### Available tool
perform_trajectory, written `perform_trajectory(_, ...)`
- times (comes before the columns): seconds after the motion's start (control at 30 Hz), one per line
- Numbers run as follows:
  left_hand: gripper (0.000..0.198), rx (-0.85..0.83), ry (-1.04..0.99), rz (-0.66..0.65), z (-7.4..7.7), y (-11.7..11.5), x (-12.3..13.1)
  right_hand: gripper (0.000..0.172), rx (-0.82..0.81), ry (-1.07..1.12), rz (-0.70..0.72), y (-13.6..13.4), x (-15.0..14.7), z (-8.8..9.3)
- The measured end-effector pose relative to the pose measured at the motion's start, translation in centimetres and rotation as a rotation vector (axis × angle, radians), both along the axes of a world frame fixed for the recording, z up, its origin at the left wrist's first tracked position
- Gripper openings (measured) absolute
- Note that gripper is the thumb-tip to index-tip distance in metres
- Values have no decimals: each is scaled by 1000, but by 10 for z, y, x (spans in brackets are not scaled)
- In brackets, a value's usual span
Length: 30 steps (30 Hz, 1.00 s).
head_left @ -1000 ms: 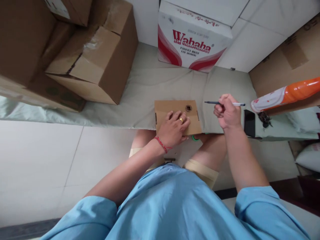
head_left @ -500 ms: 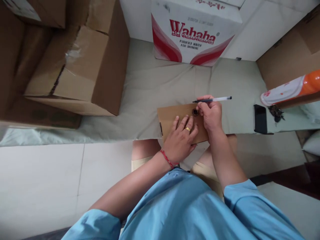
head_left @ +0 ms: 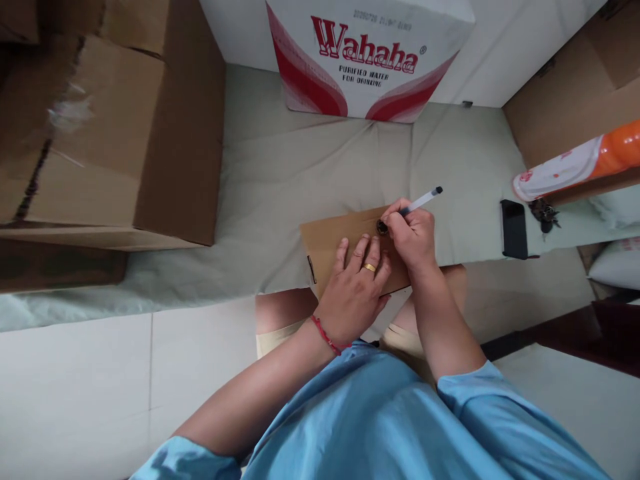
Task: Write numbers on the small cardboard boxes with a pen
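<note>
A flat piece of brown cardboard point(head_left: 325, 240) lies at the front edge of the cloth-covered surface, above my knees. My left hand point(head_left: 353, 283) rests flat on it with the fingers spread; a gold ring and a red string bracelet show. My right hand point(head_left: 413, 237) is closed around a pen point(head_left: 423, 200) with a clear barrel and dark cap end, tilted up to the right. Its tip is hidden behind my fingers, at a small dark round mark or hole point(head_left: 383, 227) near the cardboard's far edge.
A white and red water carton point(head_left: 370, 73) stands at the back against the wall. Large cardboard boxes point(head_left: 100, 133) fill the left. To the right are a black phone point(head_left: 514, 229), keys point(head_left: 544, 215), an orange and white bottle-like cylinder point(head_left: 575, 163) and another brown box point(head_left: 570, 100).
The pen has swung from nearly level to a steeper tilt, and my right fingers have moved onto the dark mark. My left hand stays on the cardboard. The view has shifted slightly.
</note>
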<state>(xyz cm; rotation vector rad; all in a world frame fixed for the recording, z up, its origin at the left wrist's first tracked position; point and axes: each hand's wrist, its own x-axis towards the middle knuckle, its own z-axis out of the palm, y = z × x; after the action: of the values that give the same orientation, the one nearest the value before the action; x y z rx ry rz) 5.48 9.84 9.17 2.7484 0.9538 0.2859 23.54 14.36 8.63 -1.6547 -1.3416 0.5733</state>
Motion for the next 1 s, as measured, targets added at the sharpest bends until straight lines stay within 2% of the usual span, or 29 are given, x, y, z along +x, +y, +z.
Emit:
perform_trajectory(0.53, 72, -43, 9, -16, 3, 1, -1, 24, -29, -50, -36, 1, -3, 4)
perform_trajectory(1.0, 69, -61, -3, -47, 6, 3, -3, 21, -16, -112, -226, 6, -2, 0)
